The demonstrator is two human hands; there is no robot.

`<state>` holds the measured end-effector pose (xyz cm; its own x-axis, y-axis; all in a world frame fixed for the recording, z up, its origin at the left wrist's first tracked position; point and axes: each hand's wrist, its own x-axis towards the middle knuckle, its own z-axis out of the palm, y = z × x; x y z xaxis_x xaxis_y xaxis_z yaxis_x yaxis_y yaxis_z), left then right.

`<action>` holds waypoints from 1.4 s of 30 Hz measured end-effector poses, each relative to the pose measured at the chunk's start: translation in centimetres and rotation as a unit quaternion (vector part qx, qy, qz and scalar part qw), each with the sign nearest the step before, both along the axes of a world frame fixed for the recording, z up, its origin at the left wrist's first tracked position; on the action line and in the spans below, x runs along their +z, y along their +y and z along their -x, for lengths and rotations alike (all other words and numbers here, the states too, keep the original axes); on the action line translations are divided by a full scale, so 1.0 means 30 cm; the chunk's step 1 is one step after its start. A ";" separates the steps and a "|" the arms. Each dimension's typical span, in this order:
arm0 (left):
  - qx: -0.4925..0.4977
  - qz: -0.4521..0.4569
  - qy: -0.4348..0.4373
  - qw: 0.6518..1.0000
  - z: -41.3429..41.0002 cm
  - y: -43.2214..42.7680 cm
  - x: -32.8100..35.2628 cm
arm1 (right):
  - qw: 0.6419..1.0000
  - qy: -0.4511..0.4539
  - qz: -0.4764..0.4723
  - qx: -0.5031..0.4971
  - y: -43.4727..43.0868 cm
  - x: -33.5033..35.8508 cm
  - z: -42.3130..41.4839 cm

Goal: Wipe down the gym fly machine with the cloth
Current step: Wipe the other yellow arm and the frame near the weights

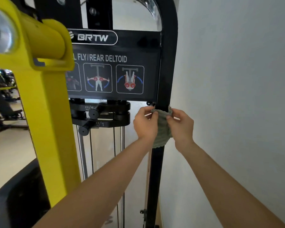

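White wall (237, 79) flanks the black post (167, 71). Both hands, left (145, 124) and right (181, 124), pinch the cloth (163, 130) in curled fingers, wrapping it round the post below the placard (113, 76). Likely next: slide it along, grip kept snug.

Pretty bright, even indoor light, soft shadows on the white wall (237, 71). Wide-angle bends the black upright (167, 63) near the top, and the yellow arm (44, 99) up close looks kinda soft
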<state>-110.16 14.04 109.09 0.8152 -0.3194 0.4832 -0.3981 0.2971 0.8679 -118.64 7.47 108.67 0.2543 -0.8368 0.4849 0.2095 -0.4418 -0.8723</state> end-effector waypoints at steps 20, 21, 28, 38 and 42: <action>-0.003 -0.254 0.003 0.967 0.096 0.224 -0.559 | 0.988 0.082 -0.126 -0.030 0.187 -0.549 0.077; -0.007 -0.255 0.021 0.967 0.127 0.273 -0.622 | 0.986 0.090 -0.138 -0.021 0.236 -0.615 0.094; 0.024 -0.220 0.106 0.969 0.320 0.669 -0.847 | 0.974 0.150 -0.152 0.070 0.536 -0.809 0.213; 0.124 -0.126 0.037 0.984 0.208 1.118 -0.756 | 0.973 0.100 -0.086 0.190 0.939 -0.707 0.102; 0.131 -0.153 0.018 0.979 0.052 1.204 -0.750 | 0.976 0.128 -0.023 0.175 1.058 -0.715 0.006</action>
<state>-111.72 50.16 86.59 0.9029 -0.2229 0.3675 -0.3939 -0.0866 0.9151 -118.83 39.22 87.22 0.6365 -0.6963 0.3317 0.1137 -0.3407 -0.9333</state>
